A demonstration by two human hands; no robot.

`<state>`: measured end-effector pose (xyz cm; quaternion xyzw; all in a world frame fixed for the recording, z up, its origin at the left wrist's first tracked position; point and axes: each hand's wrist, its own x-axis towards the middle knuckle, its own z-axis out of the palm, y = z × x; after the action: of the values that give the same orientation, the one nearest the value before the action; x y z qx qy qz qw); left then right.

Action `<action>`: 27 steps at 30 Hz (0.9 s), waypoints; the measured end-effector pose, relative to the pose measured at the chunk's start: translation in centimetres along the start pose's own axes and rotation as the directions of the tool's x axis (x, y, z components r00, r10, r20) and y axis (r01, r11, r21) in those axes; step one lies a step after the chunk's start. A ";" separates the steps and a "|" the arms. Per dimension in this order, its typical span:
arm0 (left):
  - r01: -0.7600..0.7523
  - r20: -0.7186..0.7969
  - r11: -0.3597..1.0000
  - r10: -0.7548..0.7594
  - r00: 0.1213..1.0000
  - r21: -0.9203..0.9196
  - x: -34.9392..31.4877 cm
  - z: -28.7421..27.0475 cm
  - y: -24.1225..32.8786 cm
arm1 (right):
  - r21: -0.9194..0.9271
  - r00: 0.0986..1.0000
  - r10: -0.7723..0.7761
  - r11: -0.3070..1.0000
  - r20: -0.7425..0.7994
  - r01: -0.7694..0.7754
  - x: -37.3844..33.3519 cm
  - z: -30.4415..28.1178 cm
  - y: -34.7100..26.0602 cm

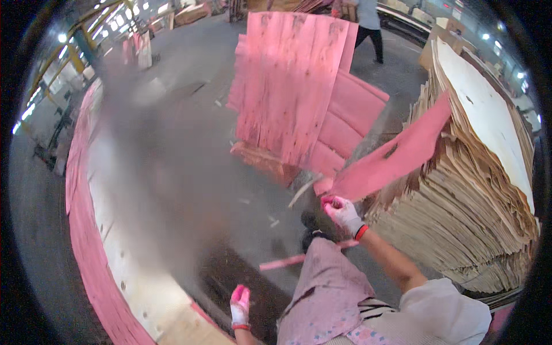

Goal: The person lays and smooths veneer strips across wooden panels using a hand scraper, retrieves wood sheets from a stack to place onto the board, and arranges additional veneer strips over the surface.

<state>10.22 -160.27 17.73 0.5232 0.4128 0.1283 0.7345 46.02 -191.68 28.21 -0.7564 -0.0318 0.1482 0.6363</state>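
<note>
My right hand [343, 214], in a white glove with pink-stained fingertips and a red cuff, is closed on the near end of a long pink veneer strip [391, 156]. The strip slants up and away to the right, its far end beside the veneer stack. My left hand [240, 306], gloved alike, is low near the pale board at left. It holds nothing I can see, its fingers loosely bent and apart. Ahead, broad pink veneer sheets [290, 80] lie overlapping, with smaller pink pieces [351, 118] fanned out to their right.
A tall stack of brown veneer [454, 213] with a white top sheet [489, 109] stands at right. At left runs a pale board [123, 259] with a pink edge [86, 253]. Pink scrap [282, 263] lies by my feet. Beyond, a person [369, 26] stands. A grey smear blurs the left-centre.
</note>
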 end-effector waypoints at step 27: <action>0.235 0.076 0.956 -0.251 0.965 0.179 31.9 30.9 20.4 | -0.425 0.718 -0.350 0.901 -0.602 0.083 76.7 -19.1 -11.7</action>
<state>58.09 -152.42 23.92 0.5341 0.4469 -0.0241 0.7173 125.85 -189.51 28.27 -0.8547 0.0797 -0.2168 0.4649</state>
